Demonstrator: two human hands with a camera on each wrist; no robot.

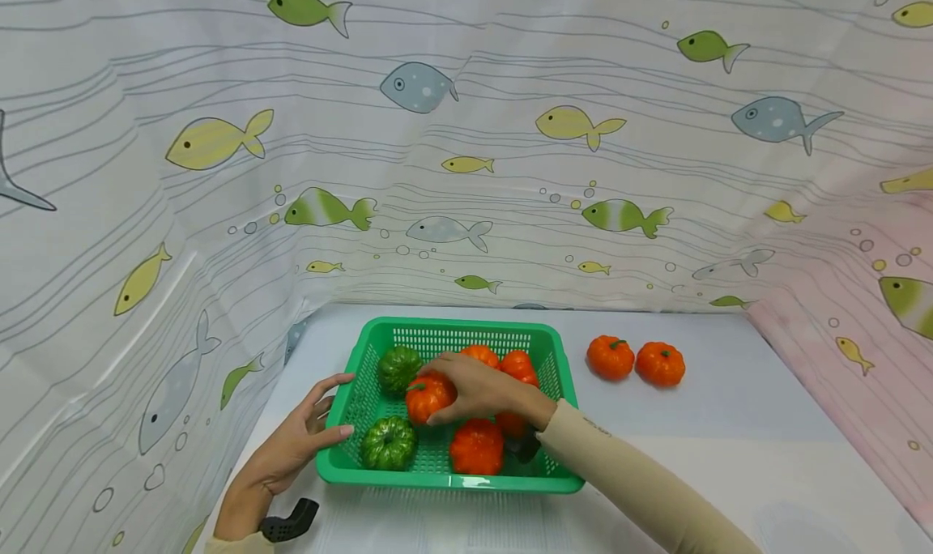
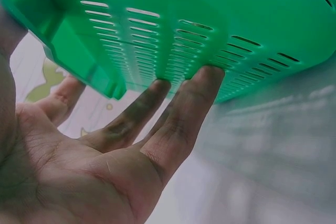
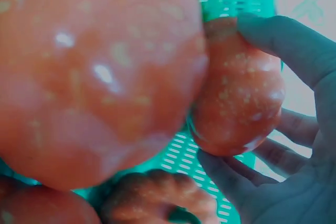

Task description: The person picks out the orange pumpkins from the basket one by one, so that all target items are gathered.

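Note:
My right hand [image 1: 466, 385] grips a small orange pumpkin [image 1: 428, 400] from its right side, inside a green plastic basket [image 1: 452, 481]. In the right wrist view, thumb and fingertips are around that orange pumpkin [image 3: 239, 95]. My left hand [image 1: 302, 432] rests at the basket's left side, with thumb and index fingertip on the rim. The left wrist view shows the other fingertips [image 2: 207, 80] against the slotted outer wall, fingers extended. Two green pumpkins lie at the basket's left, one at the back [image 1: 398, 369] and one in front [image 1: 389, 444].
Several more orange pumpkins share the basket, including one in front [image 1: 477, 447] and one at the back right [image 1: 518, 364]. Two orange pumpkins [image 1: 611, 358] [image 1: 660, 364] sit side by side on the white table [image 1: 700, 449], right of the basket. Fish-patterned curtains [image 1: 510, 165] surround the table.

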